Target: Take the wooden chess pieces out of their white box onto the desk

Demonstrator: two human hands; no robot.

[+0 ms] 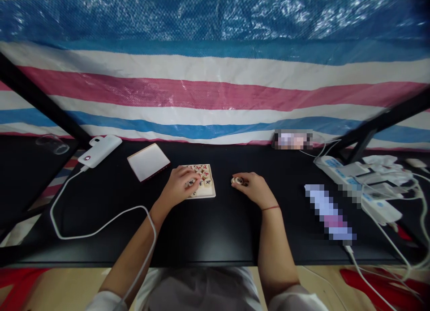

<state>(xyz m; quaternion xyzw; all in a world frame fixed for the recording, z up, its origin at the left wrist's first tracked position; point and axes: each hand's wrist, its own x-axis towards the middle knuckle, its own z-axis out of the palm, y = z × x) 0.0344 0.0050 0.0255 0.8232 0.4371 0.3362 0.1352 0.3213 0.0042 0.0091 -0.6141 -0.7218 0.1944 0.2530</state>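
A white power bank (101,151) lies at the far left of the black table (208,239), followed by a white-topped box lid (148,161). Right of it, the left hand (176,184) curves over the left part of a shallow tray (204,197); its thumb and fingers are bent close about the pieces there, though whether they pinch one cannot be told. The tray's pieces (207,182), red-marked at the far side and black-marked nearer, are probably best handled singly, by the rim, marked face up, with the tray kept steady. Right of the tray and apart from it, the right hand (251,188) is closed on a few round discs (238,181), which lie between thumb and fingertips at its left end; a light, even pinch should keep them together. Farther right lie a phone (329,212) and a power strip (379,208).
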